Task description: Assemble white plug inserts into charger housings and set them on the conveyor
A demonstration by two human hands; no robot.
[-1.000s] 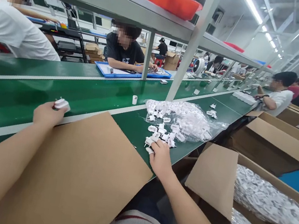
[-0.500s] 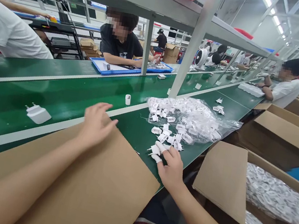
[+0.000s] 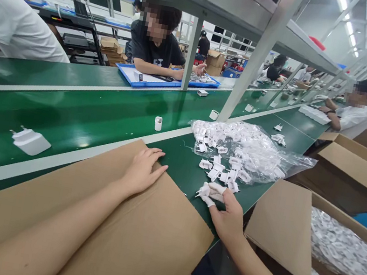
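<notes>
My left hand [image 3: 144, 168] lies on a large cardboard sheet [image 3: 138, 234], its fingers stretched out over the far edge with nothing in them. Between the white-covered thumb and fingertips of my right hand [image 3: 227, 211] is a small white plug piece [image 3: 203, 190], its pins facing left, just above the green bench. Beyond it lie several loose white plug pieces [image 3: 214, 175], spilling from a clear plastic bag [image 3: 255, 152] full of more of them. A white charger housing with two pins [image 3: 31, 141] rests on the green belt at the left, and another white housing [image 3: 158, 123] stands farther along.
A metal post [image 3: 253, 64] rises behind the bag and holds up a shelf. To my right, open cardboard boxes [image 3: 283, 226] contain bagged white parts [image 3: 345, 244]. Across the belt, a person in black works at a blue tray [image 3: 136, 84]. Other people sit along the line.
My right hand has picked up the plug piece and tilted it. My left hand has settled flatter on the cardboard. The view has shifted slightly, and the charger housing sits farther left.
</notes>
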